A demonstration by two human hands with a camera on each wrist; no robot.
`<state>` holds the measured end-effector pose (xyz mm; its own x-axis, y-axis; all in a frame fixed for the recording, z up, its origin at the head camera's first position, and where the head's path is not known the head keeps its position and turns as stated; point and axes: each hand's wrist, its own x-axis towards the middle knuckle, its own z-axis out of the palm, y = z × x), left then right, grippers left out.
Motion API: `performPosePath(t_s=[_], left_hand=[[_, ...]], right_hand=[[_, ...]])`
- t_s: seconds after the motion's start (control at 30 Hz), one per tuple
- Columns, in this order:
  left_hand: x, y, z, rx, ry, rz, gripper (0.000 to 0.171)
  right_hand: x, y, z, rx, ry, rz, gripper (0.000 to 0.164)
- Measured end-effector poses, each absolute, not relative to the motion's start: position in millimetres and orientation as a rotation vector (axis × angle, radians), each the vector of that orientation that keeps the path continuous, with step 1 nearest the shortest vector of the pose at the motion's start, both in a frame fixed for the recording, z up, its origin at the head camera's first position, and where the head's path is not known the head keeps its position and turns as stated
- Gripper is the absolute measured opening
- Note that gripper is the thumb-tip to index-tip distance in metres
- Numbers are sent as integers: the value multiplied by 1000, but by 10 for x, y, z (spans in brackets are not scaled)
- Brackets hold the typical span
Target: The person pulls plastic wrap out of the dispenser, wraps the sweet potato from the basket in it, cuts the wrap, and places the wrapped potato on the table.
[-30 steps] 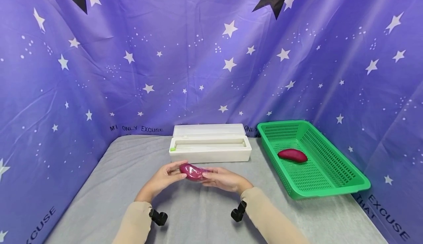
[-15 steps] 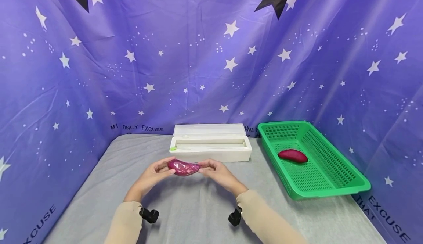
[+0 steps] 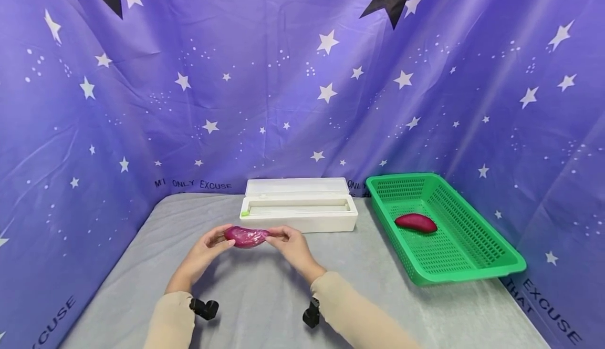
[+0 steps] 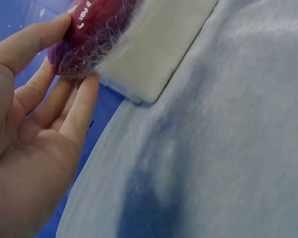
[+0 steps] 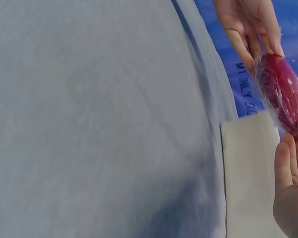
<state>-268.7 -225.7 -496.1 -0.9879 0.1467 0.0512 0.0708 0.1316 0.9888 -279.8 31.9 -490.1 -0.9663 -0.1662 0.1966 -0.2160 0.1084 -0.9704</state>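
Note:
A purple-red sweet potato (image 3: 247, 237) wrapped in shiny cling film is held level above the table, in front of the white box. My left hand (image 3: 202, 253) pinches its left end between thumb and fingers. At the other end, my right hand (image 3: 294, 250) pinches the narrower tip. In the left wrist view, crinkled film covers the end of the sweet potato (image 4: 92, 34) at my fingertips. The right wrist view shows both hands on the wrapped sweet potato (image 5: 283, 91), one at each end.
Behind the hands stands a long white cling film dispenser (image 3: 298, 225), its lid raised and a green piece at its left. To the right, a green basket (image 3: 465, 274) holds one unwrapped sweet potato (image 3: 416, 223). A grey cloth (image 3: 255, 307) covers the table; a starry curtain hangs behind.
Both hands have moved left with the wrapped sweet potato. The right hand's grip has shifted outward to the tip, showing more of the sweet potato. The basket and dispenser stay put.

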Motion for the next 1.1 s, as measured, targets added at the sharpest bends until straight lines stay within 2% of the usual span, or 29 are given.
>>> performPosePath(t_s=[0.33, 0.8, 1.1], left_hand=[[-2649, -2542, -4993, 20, 2397, 2102, 63], [-2624, -2836, -4970, -180, 2336, 2265, 70], [-2607, -2950, -5018, -347, 2349, 2135, 79]], right_hand=[[-2844, -122, -4941, 371, -2318, 1933, 19], [-2808, -573, -4990, 503, -2271, 2052, 25], [-2753, -703, -5012, 603, -2396, 2103, 43]])
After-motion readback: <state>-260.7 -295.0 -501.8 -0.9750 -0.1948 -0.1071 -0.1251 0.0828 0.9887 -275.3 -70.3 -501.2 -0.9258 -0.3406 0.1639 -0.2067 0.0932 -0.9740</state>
